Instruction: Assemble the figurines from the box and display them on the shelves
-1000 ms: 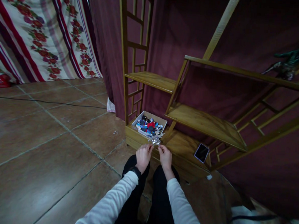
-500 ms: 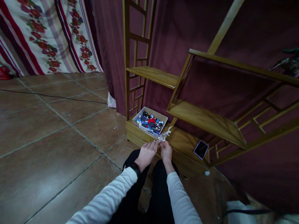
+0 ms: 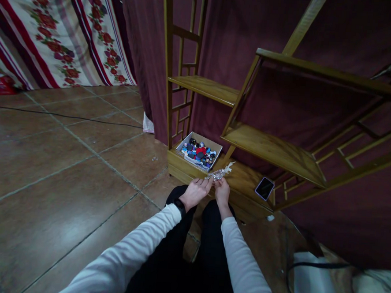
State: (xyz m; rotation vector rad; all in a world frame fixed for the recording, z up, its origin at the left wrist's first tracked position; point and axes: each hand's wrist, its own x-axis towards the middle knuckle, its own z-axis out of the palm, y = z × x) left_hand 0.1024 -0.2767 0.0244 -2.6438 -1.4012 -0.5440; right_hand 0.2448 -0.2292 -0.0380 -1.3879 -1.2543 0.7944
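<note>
Both hands meet above my knees at the front of the wooden shelf unit. My left hand (image 3: 196, 191), with a dark watch on its wrist, is closed on the near left end of a crinkled clear plastic wrapper (image 3: 219, 173). My right hand (image 3: 222, 191) pinches the same wrapper from the right. Its torn-looking whitish end points up and to the right. Whether anything sits inside the plastic cannot be made out. Just beyond the hands, a shallow white box (image 3: 207, 168) holds many small colourful pieces (image 3: 200, 154), too small to name.
A phone or tablet (image 3: 265, 188) lies on the shelf unit's low base (image 3: 243, 178), right of the hands. Wooden shelves (image 3: 274, 153) rise behind. A black cable (image 3: 65, 117) crosses the tiled floor at left. A white bag-like item (image 3: 315, 280) lies at lower right.
My hands still hold the wrapper, which now stretches slightly farther to the upper right. The view has shifted a little, so the shelves sit higher in it.
</note>
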